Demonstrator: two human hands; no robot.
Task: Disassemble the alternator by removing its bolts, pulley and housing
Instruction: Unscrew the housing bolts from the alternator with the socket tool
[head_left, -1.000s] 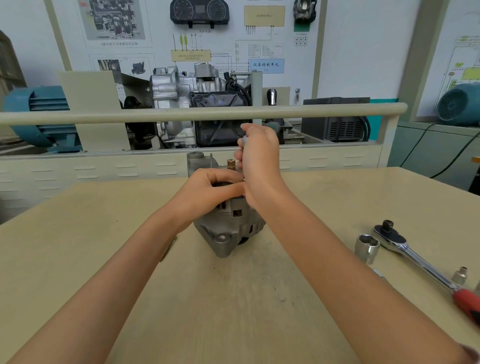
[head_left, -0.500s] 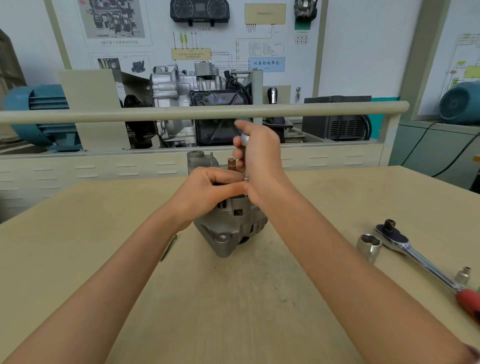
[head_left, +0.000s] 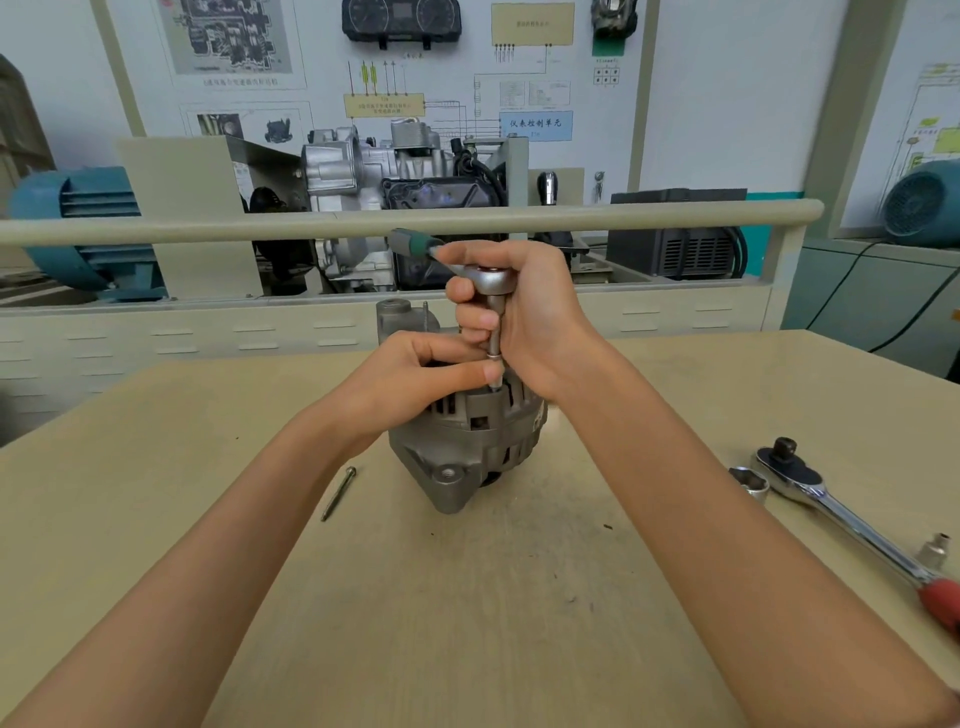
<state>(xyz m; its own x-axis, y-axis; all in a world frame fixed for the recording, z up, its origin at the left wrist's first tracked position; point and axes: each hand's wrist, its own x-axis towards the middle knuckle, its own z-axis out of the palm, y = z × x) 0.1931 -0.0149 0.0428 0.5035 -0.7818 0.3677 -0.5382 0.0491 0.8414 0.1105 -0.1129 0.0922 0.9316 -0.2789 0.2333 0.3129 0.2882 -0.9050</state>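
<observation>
Mid-tabletop, alternator (head_left: 467, 441): heavy, rigid metal; left hand (head_left: 410, 382) grips its top, steadying socket tip; right hand (head_left: 519, 312) grips small ratchet (head_left: 488, 280).

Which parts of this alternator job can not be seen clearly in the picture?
Head view only:
- The bolt head under the socket on the small ratchet: hidden by the left hand and right hand.
- The top of the alternator: covered by both hands.
- The handle of the large ratchet: cut off by the right edge.
- The text on the wall posters: too small.
</observation>
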